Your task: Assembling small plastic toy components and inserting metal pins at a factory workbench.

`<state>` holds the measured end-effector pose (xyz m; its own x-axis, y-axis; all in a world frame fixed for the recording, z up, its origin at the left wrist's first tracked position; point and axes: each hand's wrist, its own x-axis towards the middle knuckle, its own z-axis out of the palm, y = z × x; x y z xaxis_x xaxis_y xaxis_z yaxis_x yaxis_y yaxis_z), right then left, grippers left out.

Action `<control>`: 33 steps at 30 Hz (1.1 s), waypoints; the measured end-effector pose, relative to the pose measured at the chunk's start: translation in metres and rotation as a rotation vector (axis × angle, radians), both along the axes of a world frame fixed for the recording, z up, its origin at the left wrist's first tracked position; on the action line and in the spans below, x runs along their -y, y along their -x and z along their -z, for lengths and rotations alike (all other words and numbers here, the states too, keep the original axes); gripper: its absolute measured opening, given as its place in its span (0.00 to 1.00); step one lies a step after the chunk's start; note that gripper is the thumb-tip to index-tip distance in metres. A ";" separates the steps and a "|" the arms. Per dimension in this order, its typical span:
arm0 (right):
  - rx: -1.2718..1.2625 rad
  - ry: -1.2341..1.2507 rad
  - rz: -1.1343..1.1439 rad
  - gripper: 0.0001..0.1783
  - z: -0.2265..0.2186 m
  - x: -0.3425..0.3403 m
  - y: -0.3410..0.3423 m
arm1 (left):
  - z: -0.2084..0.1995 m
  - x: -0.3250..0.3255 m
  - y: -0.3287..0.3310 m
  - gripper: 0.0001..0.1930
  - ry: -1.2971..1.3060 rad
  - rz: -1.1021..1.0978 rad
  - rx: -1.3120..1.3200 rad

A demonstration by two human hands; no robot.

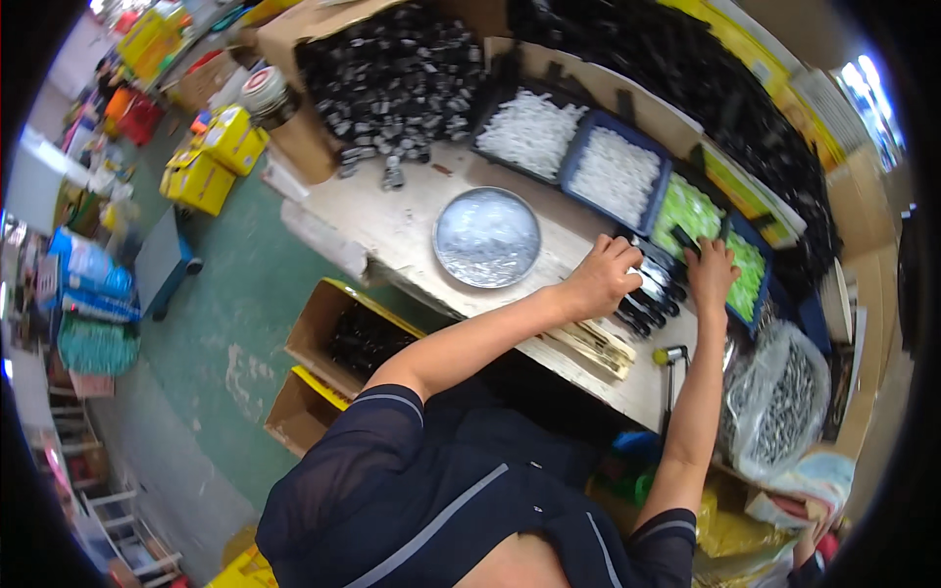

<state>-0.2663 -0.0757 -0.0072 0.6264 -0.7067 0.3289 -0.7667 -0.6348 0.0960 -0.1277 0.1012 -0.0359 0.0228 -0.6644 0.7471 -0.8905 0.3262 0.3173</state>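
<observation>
Has L hand (pixel 601 280) curled by black parts (pixel 645 312) on tabletop (pixel 392 218), R hand (pixel 713 277) bent near green pcs (pixel 750 281) (can't tell if pinching anything w/ either); has round pan (pixel 440 241) farther left.

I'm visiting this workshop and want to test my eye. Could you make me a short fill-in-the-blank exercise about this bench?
1. The metal dish on the bench has a ____ outline.
2. The brightly coloured small pieces beside the right hand are ____.
3. The plastic bag of small grey parts is on the person's ____ side.

Missing words: round; green; right.
</observation>
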 end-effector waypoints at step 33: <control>0.023 -0.174 -0.597 0.23 0.033 -0.203 0.014 | 0.006 -0.172 -0.166 0.10 -0.078 -0.486 -1.181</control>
<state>-0.2806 0.1273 -0.0401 0.9241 -0.2811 0.2588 -0.2751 -0.9596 -0.0599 0.0380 0.2733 -0.0418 0.8946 -0.4418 0.0670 -0.0783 -0.0075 0.9969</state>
